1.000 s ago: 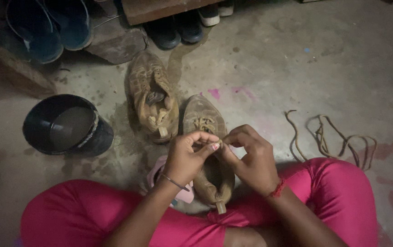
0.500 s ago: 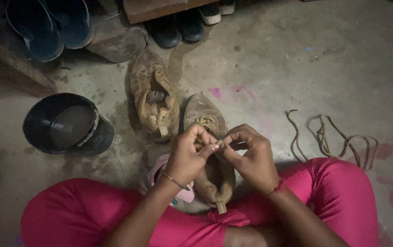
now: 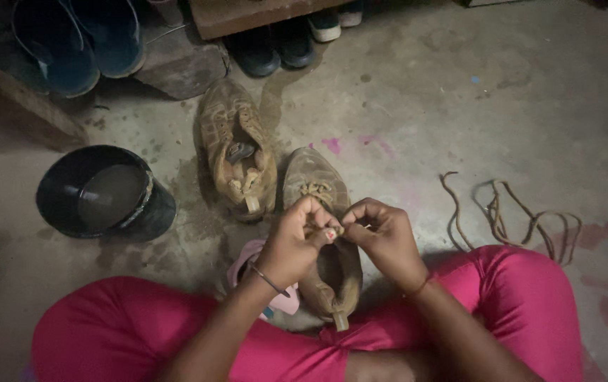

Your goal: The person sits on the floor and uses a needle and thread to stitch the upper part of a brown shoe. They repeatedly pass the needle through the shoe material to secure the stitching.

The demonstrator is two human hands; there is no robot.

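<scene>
I sit cross-legged in bright pink trousers on a concrete floor. A dirty tan shoe (image 3: pixel 316 185) lies in front of my lap, toe pointing away. Both hands hover over its opening. My left hand (image 3: pixel 293 242), with a thin bangle at the wrist, pinches the shoe's lace between thumb and fingers. My right hand (image 3: pixel 384 239) pinches the same lace right beside it, fingertips nearly touching. A second tan shoe (image 3: pixel 237 145) lies just beyond to the left, unlaced, its tongue showing.
A loose brown shoelace (image 3: pixel 512 212) curls on the floor at the right. A dark round bucket (image 3: pixel 102 192) stands at the left. Blue slippers (image 3: pixel 81 35) and dark shoes (image 3: pixel 276 49) line the far edge. A pink item (image 3: pixel 247 255) lies under my left wrist.
Both hands have stayed over the shoe, fingers working the lace slightly. The shoes and loose lace have not moved.
</scene>
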